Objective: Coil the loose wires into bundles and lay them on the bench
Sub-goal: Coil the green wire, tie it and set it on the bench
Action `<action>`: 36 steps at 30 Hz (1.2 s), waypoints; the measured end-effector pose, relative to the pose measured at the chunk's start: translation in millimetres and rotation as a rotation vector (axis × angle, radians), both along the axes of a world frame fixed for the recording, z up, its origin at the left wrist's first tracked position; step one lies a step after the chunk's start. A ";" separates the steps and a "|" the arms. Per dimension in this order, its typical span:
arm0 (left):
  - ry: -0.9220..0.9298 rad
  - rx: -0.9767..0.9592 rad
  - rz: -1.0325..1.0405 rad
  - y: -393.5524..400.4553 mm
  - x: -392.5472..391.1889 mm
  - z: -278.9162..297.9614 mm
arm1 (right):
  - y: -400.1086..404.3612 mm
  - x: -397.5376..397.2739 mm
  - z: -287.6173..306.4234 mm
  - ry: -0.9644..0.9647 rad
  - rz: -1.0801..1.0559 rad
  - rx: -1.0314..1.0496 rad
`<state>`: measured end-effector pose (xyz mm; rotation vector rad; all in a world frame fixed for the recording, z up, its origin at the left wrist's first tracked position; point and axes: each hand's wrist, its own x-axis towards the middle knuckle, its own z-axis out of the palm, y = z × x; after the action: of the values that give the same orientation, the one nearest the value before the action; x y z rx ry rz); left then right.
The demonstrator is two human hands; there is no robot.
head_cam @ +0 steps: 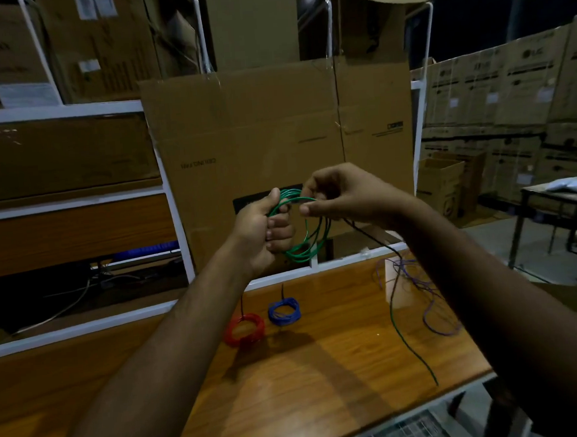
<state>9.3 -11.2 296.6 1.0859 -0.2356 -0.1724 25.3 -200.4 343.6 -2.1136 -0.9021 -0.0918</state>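
Above the wooden bench (pixel 308 370), my left hand (pixel 264 227) grips a coil of green wire (pixel 307 241) at its left side. My right hand (pixel 340 194) pinches the same green wire at the top of the coil. The wire's loose tail runs from under my right hand down to the bench at the right. A red wire coil (pixel 244 329) and a blue wire coil (pixel 284 310) lie side by side on the bench below my hands. A loose purple wire (pixel 429 297) sprawls on the bench at the right.
A large cardboard box (pixel 275 144) stands behind the bench inside a white metal frame (pixel 83 324). More cartons are stacked at the left and far right. A dark table (pixel 559 199) stands at the right. The bench's front edge is near the bottom right.
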 end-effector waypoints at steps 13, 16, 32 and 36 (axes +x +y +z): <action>-0.030 0.029 -0.061 28.1 0.6 13.9 | -32.0 28.0 -34.3 0.073 -0.120 0.151; -0.039 -0.047 -0.012 52.3 6.7 18.6 | -67.3 42.1 -68.0 0.387 0.099 0.232; -0.034 -0.001 0.062 26.2 20.6 0.7 | 16.0 -52.2 -61.5 -0.261 0.026 -0.538; -0.048 0.117 0.055 15.4 9.9 -3.7 | 23.5 -47.2 -31.4 -0.535 0.048 -0.375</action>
<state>19.1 4.2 292.9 1.2122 -0.2413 -0.1121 -21.9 -176.9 312.1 -2.4611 -1.3665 -0.5190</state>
